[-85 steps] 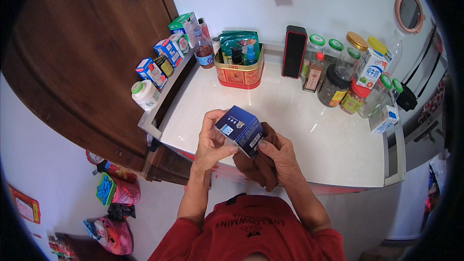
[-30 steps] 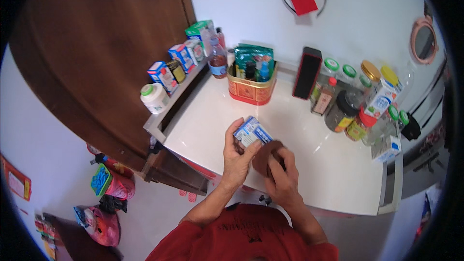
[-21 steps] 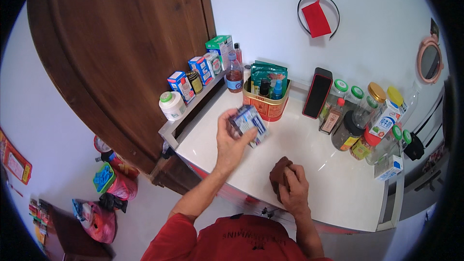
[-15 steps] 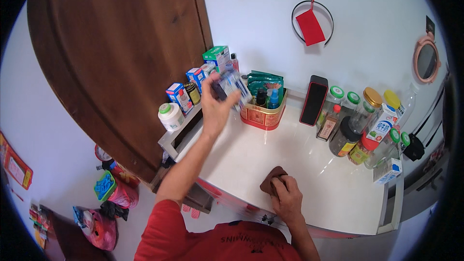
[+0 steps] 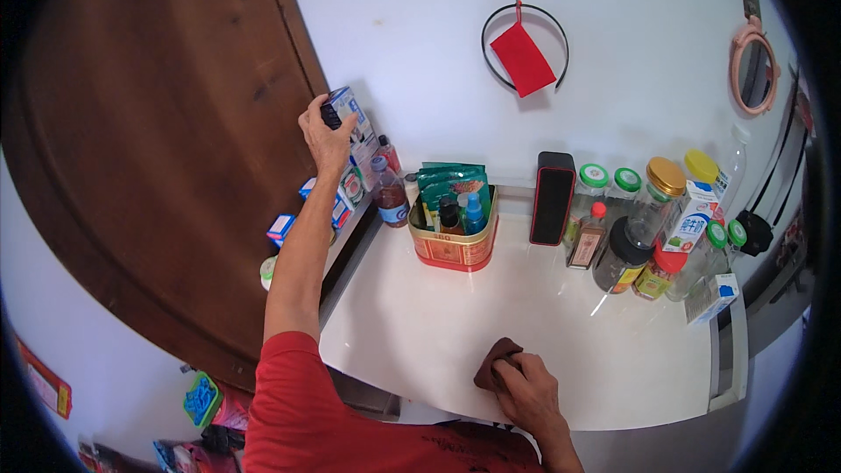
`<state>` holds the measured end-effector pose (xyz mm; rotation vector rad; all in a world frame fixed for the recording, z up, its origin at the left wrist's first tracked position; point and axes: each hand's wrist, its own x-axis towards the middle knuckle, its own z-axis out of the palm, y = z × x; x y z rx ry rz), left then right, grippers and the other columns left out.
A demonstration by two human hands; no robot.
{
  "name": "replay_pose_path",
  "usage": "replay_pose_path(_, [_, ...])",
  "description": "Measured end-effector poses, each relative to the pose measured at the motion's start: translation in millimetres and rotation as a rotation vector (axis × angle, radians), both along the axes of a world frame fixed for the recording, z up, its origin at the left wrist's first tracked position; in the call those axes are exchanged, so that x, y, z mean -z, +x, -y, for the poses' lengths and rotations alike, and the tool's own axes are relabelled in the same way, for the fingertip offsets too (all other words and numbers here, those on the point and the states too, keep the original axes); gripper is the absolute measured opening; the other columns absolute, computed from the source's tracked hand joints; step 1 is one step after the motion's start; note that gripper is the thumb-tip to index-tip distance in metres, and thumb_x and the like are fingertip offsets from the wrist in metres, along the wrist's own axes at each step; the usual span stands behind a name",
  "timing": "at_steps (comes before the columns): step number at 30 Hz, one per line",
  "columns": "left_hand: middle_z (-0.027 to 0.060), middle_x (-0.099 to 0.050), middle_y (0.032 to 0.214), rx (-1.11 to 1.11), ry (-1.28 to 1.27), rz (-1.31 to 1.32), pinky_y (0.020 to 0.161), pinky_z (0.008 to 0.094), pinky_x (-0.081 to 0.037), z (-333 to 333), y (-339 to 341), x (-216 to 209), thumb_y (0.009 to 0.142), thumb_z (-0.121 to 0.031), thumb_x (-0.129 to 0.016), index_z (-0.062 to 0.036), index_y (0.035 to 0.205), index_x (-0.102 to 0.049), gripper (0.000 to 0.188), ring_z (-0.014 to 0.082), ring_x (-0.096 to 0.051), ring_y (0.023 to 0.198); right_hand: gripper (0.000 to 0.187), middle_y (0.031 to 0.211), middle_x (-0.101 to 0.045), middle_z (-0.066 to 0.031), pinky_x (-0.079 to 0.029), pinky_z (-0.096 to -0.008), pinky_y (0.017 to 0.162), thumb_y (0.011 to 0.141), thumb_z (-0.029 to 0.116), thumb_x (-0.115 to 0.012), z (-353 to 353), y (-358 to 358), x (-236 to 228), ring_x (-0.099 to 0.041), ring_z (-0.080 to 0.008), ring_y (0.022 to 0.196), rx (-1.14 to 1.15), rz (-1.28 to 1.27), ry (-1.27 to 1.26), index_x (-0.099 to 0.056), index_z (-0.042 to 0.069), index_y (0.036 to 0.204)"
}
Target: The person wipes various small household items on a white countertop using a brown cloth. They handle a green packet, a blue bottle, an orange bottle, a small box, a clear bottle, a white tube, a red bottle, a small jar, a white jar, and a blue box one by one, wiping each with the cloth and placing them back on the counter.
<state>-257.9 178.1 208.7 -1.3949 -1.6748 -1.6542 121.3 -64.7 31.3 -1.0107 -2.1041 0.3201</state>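
1. A blue-and-white box [image 5: 347, 107] is gripped between the thumb and fingers of the left hand [image 5: 328, 142], over the far end of the side ledge [image 5: 357, 226]; whether it is supported from below cannot be told.
2. A brown cloth [image 5: 496, 364] is clasped in the curled fingers of the right hand [image 5: 533, 388], at the near part of the tabletop [image 5: 412, 333].
3. Smaller boxes [image 5: 352, 184] on the ledge are partly hidden by the left forearm [image 5: 302, 254].
4. A bottle [image 5: 389, 194] is placed near a red-and-gold tin [image 5: 455, 250], which is filled with green packets [image 5: 451, 182] and small bottles [image 5: 474, 215].
5. To the right, a black speaker [image 5: 552, 200] is stood beside grouped jars [image 5: 624, 256].
6. On the wall, a red pouch [image 5: 524, 60] is hung.
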Motion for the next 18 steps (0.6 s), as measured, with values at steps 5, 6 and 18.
replay_pose_path(5, [0.0175,-0.042,0.120,-0.002,-0.014,-0.034,0.093,0.0428,-0.044,-20,-13,4,0.072,-0.019,-0.077,-0.0080,0.123,-0.051,0.058,0.0342,-0.051,0.109,0.034,0.095,-0.058,-0.0096,-0.051,-0.0373,0.065,0.065,0.004,-0.072,-2,-1,-5,-0.060,-0.0287,0.082,0.019,-0.023,-0.004,-0.065,0.009,0.098])
replay_pose_path(6, [0.0182,-0.041,0.121,0.002,-0.033,-0.054,0.092,0.0433,-0.045,-23,-15,2,0.073,-0.019,-0.076,-0.0084,0.125,-0.049,0.060,0.0349,-0.051,0.109,0.035,0.095,-0.058,-0.0093,-0.051,-0.0370,0.064,0.064,0.004,-0.073,-4,-2,-5,-0.060,-0.0284,0.082,0.022,-0.028,-0.002,-0.065,0.009,0.097])
replay_pose_path(18, [0.0167,-0.037,0.126,-0.475,-0.121,-0.406,0.090,0.0450,-0.042,-27,-9,16,0.074,-0.028,-0.078,-0.0115,0.131,-0.042,0.069,0.0341,-0.043,0.111,0.040,0.093,-0.058,-0.0083,-0.052,-0.0374,0.063,0.056,0.000,-0.072,-5,-4,-2,-0.060,-0.0290,0.080,0.079,-0.046,0.002,-0.063,0.008,0.094])
